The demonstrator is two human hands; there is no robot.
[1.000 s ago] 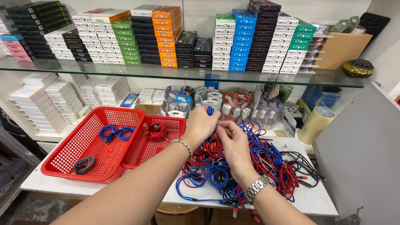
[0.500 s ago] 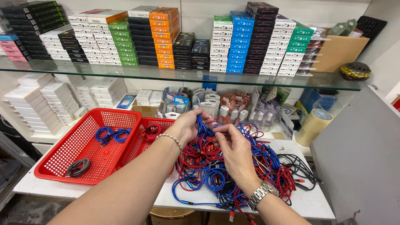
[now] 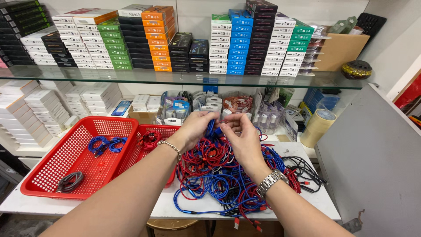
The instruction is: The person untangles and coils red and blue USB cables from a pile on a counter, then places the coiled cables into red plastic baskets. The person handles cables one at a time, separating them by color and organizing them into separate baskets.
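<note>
Above the tangled heap of red, blue and black cords on the white tabletop, a thin blue cable rises out of the heap and runs up between both hands, pinched by the fingertips at its upper end. The left hand, a beaded bracelet at its wrist, comes in from the lower left with its forearm slanting up over the heap's left edge; its fingers are curled and closed on the blue cable. The right hand, with a metal watch on its wrist, reaches in over the heap's right side, palm turned down, thumb and forefinger also gripping the same cable just beside the left fingers. The cable looks slim, glossy and bright blue, hanging loosely down into the heap. Left of the heap sit two red plastic mesh baskets, the nearer-left one holding coiled blue cords and a grey coil.
</note>
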